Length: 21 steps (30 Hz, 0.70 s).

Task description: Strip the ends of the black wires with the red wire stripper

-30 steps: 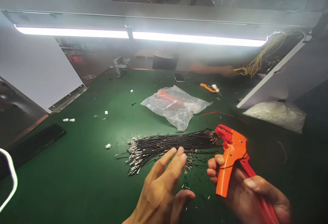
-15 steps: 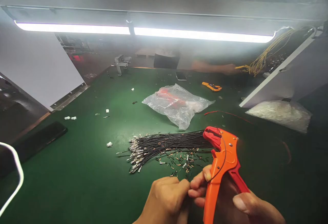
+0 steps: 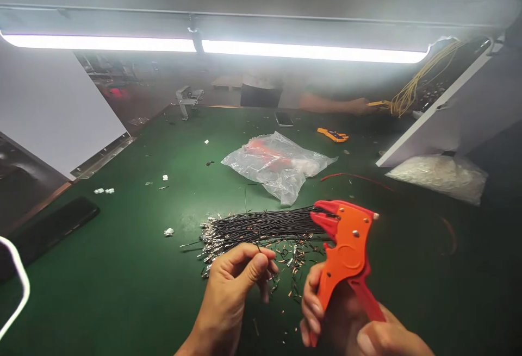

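Observation:
My right hand [image 3: 314, 307] is wrapped around the handles of an orange and red wire stripper [image 3: 346, 242], its jaws pointing up and left, parted. Thumb and forefinger of my left hand [image 3: 238, 285] pinch a thin black wire [image 3: 259, 247] that rises from the fingertips; its far part is faint. Behind both hands lies a bundle of black wires [image 3: 265, 224], with metal terminals [image 3: 210, 242] at the left end. The stripper's jaws overlap the bundle's right end in view. Scraps of black insulation and copper [image 3: 296, 258] are scattered before the bundle.
Past the bundle lies a clear plastic bag [image 3: 277, 166] with red and white contents. Farther back are an orange-yellow tool [image 3: 333, 135] and a phone [image 3: 284, 119]. A filled bag [image 3: 438, 176] rests at right. Another person's hand [image 3: 361, 106] holds a yellow tool across the table.
My left hand has moved up and left, away from my right hand, with the black wire in its fingertips. The stripper has shifted slightly left; the whole view has shifted a little.

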Available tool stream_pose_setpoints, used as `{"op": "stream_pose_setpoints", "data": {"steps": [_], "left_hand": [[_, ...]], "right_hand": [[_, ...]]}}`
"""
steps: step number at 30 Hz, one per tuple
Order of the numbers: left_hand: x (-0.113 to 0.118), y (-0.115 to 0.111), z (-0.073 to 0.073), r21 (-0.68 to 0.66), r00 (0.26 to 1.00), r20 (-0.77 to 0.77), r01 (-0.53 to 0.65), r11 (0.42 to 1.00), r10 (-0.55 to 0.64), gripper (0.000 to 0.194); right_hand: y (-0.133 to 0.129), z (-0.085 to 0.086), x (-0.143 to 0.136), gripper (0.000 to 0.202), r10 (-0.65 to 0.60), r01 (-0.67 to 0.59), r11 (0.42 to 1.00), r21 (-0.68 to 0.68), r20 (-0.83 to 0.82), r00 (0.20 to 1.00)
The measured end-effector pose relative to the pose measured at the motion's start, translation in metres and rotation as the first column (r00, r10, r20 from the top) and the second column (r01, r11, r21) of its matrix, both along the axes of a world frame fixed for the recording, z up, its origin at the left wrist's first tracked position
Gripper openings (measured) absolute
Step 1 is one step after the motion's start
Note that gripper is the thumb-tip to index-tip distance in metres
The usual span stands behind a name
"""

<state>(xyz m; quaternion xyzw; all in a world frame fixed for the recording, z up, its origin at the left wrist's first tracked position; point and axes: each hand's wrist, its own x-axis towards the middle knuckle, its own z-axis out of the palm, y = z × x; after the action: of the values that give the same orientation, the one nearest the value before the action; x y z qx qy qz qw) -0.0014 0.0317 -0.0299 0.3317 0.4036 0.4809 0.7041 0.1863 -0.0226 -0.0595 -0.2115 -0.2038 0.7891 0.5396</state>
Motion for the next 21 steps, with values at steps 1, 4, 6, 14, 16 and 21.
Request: {"op": "stream_pose_setpoints", "data": {"steps": [1, 4, 6, 14, 16, 21], "left_hand": [[0.000, 0.001, 0.003, -0.025, 0.999, 0.033, -0.032, 0.999, 0.032, 0.032], [-0.003, 0.003, 0.015, -0.106, 0.987, 0.119, -0.095, 0.990, 0.108, 0.029], [-0.007, 0.005, 0.022, -0.141, 0.981, 0.139, -0.116, 0.983, 0.136, 0.029], [-0.008, 0.003, 0.022, -0.138, 0.979, 0.114, -0.151, 0.979, 0.168, 0.030], [-0.007, 0.001, 0.020, -0.131, 0.980, 0.129, -0.135, 0.982, 0.152, 0.026], [-0.007, -0.002, 0.015, -0.146, 0.980, 0.171, -0.076, 0.986, 0.101, 0.024]], "right_hand": [[0.002, -0.011, -0.005, 0.046, 0.031, -0.030, 1.000, 0.007, -0.041, 0.999], [0.008, -0.042, -0.015, 0.038, 0.344, -0.345, 0.937, 0.046, 0.039, 0.938], [0.008, -0.057, -0.021, 0.048, 0.383, -0.391, 0.918, 0.068, 0.102, 0.918], [0.016, -0.081, -0.037, 0.084, 0.506, -0.530, 0.822, 0.208, 0.161, 0.847], [0.025, -0.079, -0.034, 0.084, 0.557, -0.584, 0.778, 0.232, 0.176, 0.812], [0.024, -0.051, -0.018, 0.046, 0.584, -0.620, 0.748, 0.237, 0.210, 0.784]]}}
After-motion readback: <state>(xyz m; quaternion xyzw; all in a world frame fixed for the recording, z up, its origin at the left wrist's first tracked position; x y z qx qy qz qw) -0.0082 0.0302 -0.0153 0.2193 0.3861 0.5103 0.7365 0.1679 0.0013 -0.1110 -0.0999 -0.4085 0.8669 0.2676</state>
